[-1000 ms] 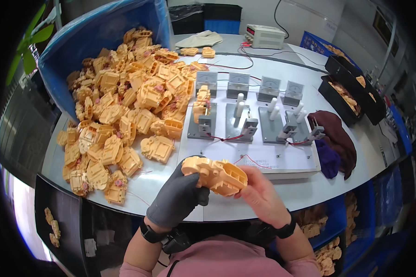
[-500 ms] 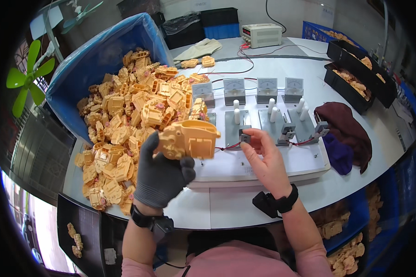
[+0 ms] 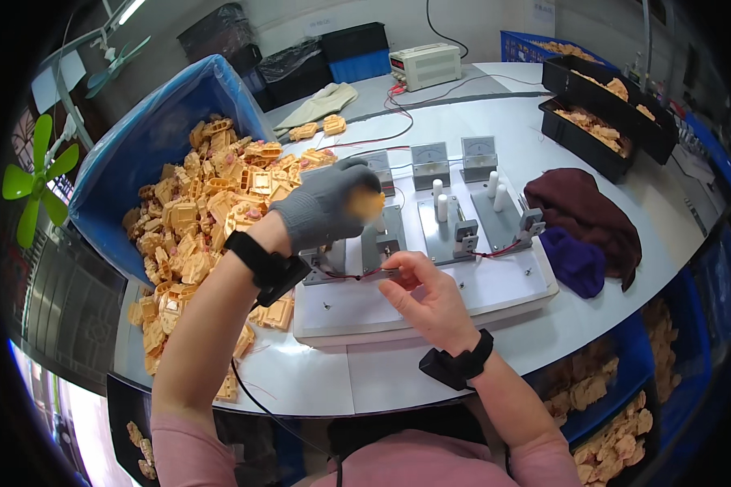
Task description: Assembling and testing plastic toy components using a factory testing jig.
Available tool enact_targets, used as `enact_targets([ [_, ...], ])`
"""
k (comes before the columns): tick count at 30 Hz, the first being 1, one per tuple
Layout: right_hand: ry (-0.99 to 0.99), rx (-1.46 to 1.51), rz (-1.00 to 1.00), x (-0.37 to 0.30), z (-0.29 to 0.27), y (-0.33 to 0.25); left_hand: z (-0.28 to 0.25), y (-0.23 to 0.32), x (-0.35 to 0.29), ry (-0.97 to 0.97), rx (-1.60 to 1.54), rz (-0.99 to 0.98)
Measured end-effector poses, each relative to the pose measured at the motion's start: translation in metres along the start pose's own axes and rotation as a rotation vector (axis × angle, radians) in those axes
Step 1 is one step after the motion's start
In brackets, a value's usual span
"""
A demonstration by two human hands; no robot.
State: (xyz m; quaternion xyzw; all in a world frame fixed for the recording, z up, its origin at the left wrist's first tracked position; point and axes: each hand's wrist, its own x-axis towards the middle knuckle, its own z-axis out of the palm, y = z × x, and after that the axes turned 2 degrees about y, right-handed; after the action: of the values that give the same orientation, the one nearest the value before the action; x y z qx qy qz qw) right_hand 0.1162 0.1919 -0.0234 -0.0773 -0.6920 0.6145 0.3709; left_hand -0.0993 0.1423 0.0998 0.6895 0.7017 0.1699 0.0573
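My left hand [image 3: 325,203], in a grey glove, is closed on a yellow plastic housing [image 3: 370,205], which is smeared by motion and mostly hidden by the fingers. It hangs over the second-from-left metal plate of a white test board [image 3: 365,315]. My bare right hand [image 3: 432,302] has thumb and forefinger at the small grey clamp block [image 3: 390,273] on that plate's front edge, where red and black wires run. White posts [image 3: 441,209] rise from the neighbouring plate, and analog meters [image 3: 430,165] line the back of the board.
A blue-lined bin [image 3: 162,138] spills yellow housings [image 3: 195,211] onto the table at left. A power supply [image 3: 426,66] and pale glove [image 3: 325,104] sit behind. At right are black trays [image 3: 585,138] and dark cloths [image 3: 593,219]. A green-bladed fan [image 3: 39,183] stands far left.
My left hand has carried the housing forward and right, over the plate, turning its back upward. My right hand stays at the clamp block. The whole view has shifted with my head.
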Motion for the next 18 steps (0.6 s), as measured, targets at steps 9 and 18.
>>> enact_targets([
  [9, 0.034, -0.059, 0.026, 0.001, -0.003, -0.001, 0.022, 0.011, 0.011, -0.305, 0.128, -0.017],
  [18, 0.011, -0.368, -0.141, -0.017, -0.034, -0.068, -0.015, 0.047, -0.093, 0.145, -0.033, -0.008],
])
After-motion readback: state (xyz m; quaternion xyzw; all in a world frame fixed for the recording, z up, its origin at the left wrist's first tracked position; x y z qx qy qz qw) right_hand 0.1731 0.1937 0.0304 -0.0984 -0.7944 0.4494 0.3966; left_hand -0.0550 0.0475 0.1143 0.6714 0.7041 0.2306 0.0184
